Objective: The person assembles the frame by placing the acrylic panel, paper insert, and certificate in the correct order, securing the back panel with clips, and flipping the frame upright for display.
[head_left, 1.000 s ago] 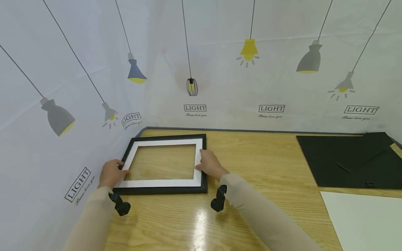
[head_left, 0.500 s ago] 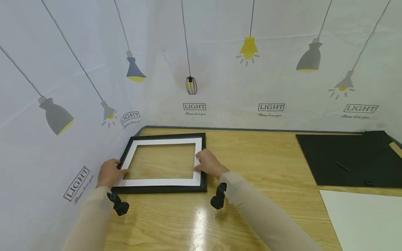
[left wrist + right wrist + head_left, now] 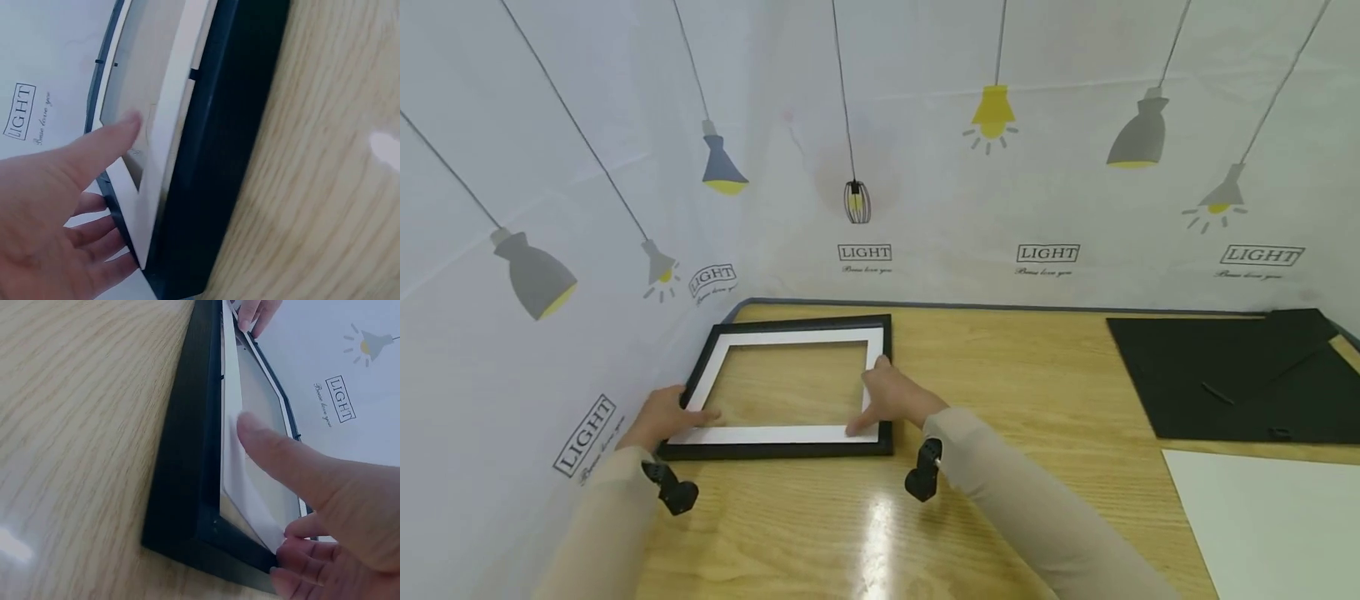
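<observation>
A black picture frame (image 3: 782,451) lies on the wooden table (image 3: 790,525) with a white mat board (image 3: 797,434) inside its border. The table shows through the mat's window; small dark tabs stand along the frame's inner edge in the wrist views. At the left end, my left hand (image 3: 658,417) has its thumb (image 3: 122,134) stretched over the mat and its other fingers along the frame's outer side. My right hand (image 3: 895,392) is at the right end, thumb (image 3: 269,444) spread over the mat near the front corner. Its fingertips (image 3: 294,550) touch the end edge of the mat.
A black backing board (image 3: 1240,375) lies at the back right. Nearer on the right is a white sheet (image 3: 1270,517). A white wall covering (image 3: 955,200) printed with lamps closes off the back and left, close to the frame's left end.
My left thumb has straightened further across the mat toward the window. My right thumb has slid toward the front corner, away from the forefinger. The frame stays put.
</observation>
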Demonstrator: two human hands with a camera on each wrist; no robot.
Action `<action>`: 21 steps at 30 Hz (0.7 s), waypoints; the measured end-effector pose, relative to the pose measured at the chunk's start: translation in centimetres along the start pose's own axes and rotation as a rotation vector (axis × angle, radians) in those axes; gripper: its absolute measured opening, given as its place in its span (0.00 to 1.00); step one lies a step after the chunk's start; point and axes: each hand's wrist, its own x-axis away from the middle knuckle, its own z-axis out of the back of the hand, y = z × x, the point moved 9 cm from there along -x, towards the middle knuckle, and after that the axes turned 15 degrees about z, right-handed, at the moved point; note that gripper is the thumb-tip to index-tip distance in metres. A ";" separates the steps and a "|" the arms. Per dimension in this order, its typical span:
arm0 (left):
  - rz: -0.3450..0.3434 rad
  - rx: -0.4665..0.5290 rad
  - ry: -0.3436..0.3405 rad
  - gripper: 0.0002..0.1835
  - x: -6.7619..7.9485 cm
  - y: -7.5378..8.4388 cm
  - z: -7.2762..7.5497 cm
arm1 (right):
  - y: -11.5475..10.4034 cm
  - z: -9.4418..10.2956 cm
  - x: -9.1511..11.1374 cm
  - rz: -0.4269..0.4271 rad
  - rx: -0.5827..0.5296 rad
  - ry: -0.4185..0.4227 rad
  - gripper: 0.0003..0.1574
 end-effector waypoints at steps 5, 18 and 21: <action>-0.074 -0.085 -0.056 0.57 0.2 0.6 -0.4 | -0.3 -0.5 0.2 -0.007 0.059 -0.063 0.64; -0.054 -0.107 -0.021 0.57 0.1 0.5 -0.8 | -0.5 -0.1 0.3 0.054 0.153 -0.018 0.31; -0.043 -0.102 -0.013 0.57 0.0 0.4 -0.9 | -0.4 0.0 0.4 0.052 0.171 0.012 0.31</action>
